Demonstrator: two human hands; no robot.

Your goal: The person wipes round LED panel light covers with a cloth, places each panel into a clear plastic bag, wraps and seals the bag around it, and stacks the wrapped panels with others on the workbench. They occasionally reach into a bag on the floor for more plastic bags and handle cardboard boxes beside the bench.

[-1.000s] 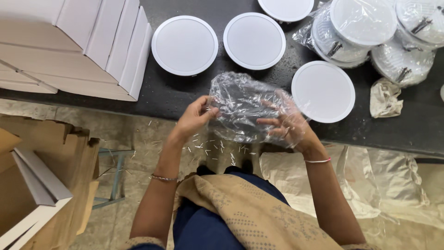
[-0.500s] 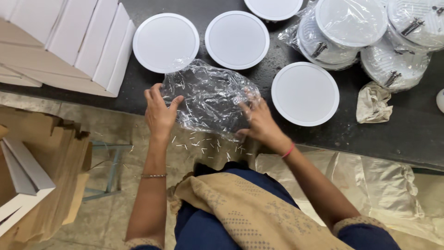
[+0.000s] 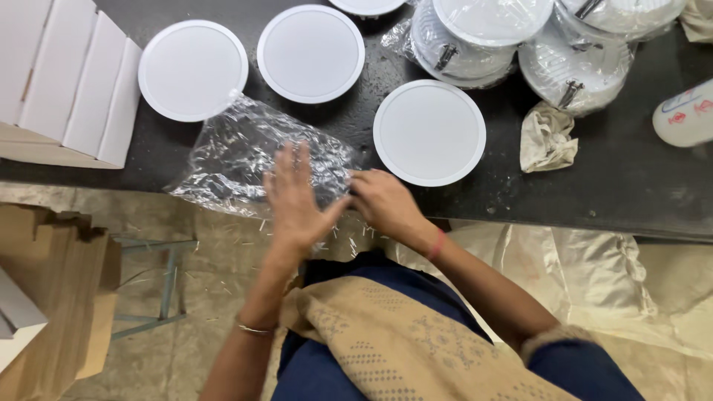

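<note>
- Head view looks straight down over the edge of a dark bench (image 3: 631, 186), with the person's two bare hands at its near edge.
- Far left, flattened brown cardboard (image 3: 56, 289) stands stacked on the floor, and above it a row of white boxes (image 3: 67, 82) sits on the bench's left end.
- Just right of the boxes lies a round white light panel (image 3: 193, 70), face up, with a second round panel (image 3: 310, 53) beside it, the two apart.
- Below those, a crinkled clear plastic bag (image 3: 238, 152) is spread flat at the bench's near edge, its top corner touching the first panel.
- Left hand (image 3: 295, 197) lies flat on the bag's right part, fingers straight and spread, palm down, pressing rather than clasping anything.
- Right hand (image 3: 382, 200) sits just beside it at the bag's right end, fingers curled down onto the plastic; whether they pinch the film I cannot tell.
- Right of that hand, nearly touching it, lies a third round panel (image 3: 429, 132).
- Behind it, at the bench's far edge, several bagged panels (image 3: 483, 33) are piled, spring clips showing through the plastic.
- Further right, a crumpled cloth rag (image 3: 546, 137) lies on the bench, and a white bottle (image 3: 683, 111) lies at the right edge.
</note>
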